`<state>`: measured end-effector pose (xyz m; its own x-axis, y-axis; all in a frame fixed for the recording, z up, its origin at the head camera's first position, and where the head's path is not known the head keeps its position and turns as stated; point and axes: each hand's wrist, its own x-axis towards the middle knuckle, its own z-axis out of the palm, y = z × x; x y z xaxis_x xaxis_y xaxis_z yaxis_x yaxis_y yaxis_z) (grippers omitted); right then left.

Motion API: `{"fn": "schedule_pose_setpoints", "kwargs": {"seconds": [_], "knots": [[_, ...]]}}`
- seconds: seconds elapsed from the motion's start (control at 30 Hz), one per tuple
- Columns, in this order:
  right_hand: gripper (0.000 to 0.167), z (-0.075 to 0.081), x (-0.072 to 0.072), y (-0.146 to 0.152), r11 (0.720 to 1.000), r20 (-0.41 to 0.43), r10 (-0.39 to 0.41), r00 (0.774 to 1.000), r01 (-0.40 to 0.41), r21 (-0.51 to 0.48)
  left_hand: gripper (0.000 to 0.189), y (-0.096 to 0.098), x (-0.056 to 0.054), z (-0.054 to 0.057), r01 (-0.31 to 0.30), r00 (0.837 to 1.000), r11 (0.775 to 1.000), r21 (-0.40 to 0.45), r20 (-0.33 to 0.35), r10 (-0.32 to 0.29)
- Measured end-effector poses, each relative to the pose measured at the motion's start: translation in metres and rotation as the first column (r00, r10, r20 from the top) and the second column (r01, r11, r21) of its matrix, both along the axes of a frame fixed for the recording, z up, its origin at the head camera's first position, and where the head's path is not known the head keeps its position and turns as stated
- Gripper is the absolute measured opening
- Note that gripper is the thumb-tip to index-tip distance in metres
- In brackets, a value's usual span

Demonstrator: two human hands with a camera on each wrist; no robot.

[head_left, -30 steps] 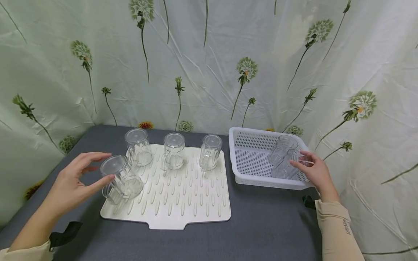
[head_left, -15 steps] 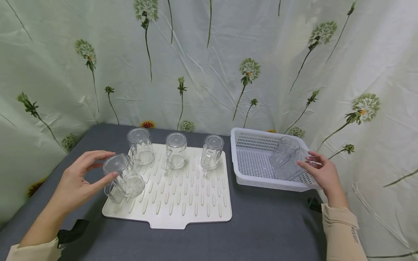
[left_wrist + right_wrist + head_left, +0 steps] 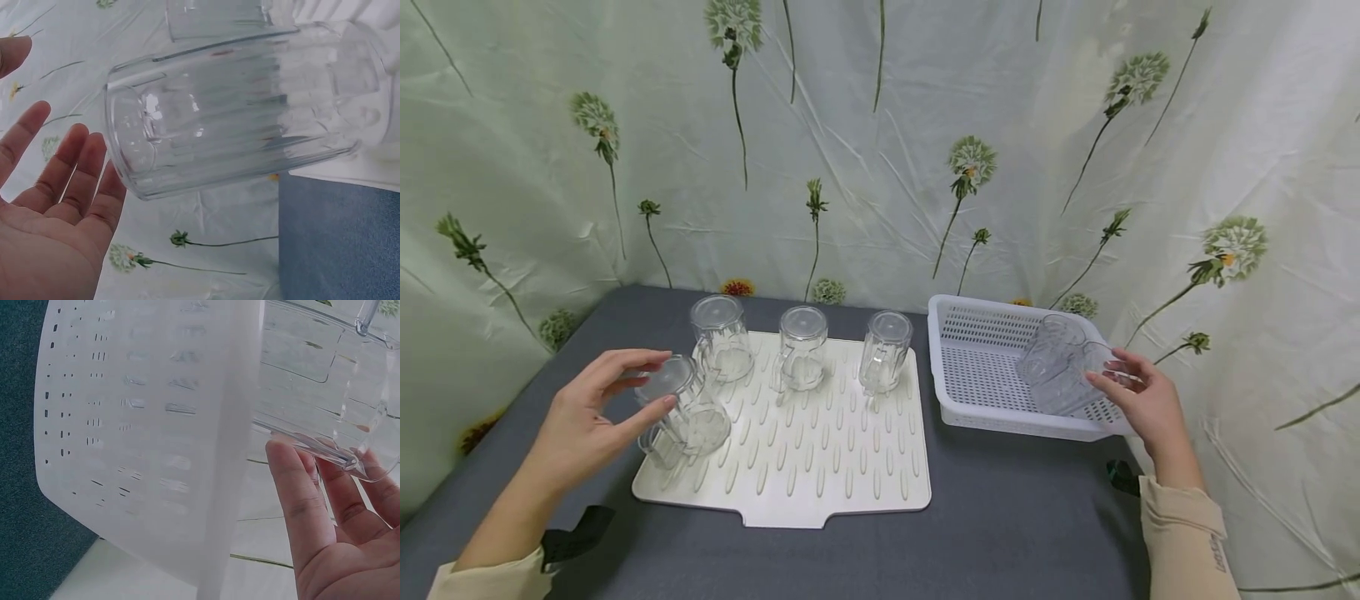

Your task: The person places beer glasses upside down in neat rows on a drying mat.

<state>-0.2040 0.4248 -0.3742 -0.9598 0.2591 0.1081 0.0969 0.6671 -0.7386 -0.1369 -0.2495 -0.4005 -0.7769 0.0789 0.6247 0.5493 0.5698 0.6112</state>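
Observation:
In the head view, several clear glass mugs stand upside down on a white drying mat. My left hand (image 3: pixel 587 421) is beside the front-left mug (image 3: pixel 688 408), thumb and fingers spread around its raised base. In the left wrist view, the fingers are near that mug's base (image 3: pixel 134 137) without curling round it. On the right, two clear mugs lean in a white basket (image 3: pixel 977 408). My right hand (image 3: pixel 1150 408) pinches the end of the nearer mug (image 3: pixel 1067 387). In the right wrist view, the thumb (image 3: pixel 290 487) touches the glass (image 3: pixel 306 375), with other fingers partly behind it.
The ribbed white mat (image 3: pixel 820 483) lies left of the basket on a dark grey table (image 3: pixel 1000 517). Three more mugs, left (image 3: pixel 722 337), middle (image 3: pixel 803 346) and right (image 3: pixel 886 350), stand along its back. A flowered curtain (image 3: pixel 865 167) hangs behind.
My right hand has shifted a little to the right, and the nearer basket mug has moved slightly with it. The left hand stays beside the front-left mug; the head view has shifted slightly.

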Motion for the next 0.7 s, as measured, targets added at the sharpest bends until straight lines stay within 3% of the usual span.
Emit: {"fn": "schedule_pose_setpoints", "kwargs": {"seconds": [0.3, 0.7], "knots": [[0.081, -0.0004, 0.0054, -0.002, 1.0, -0.02, -0.012, 1.0, 0.012, -0.005, 0.062, 0.0054, 0.0031, 0.0013, 0.03, 0.999, 0.999, 0.021, 0.018, -0.031], [0.078, 0.0026, 0.0104, -0.0039, 1.0, -0.072, -0.009, 0.997, 0.009, -0.008, 0.061, 0.0102, 0.0042, 0.0009, 0.028, 0.998, 0.999, 0.032, 0.049, -0.029]]}}
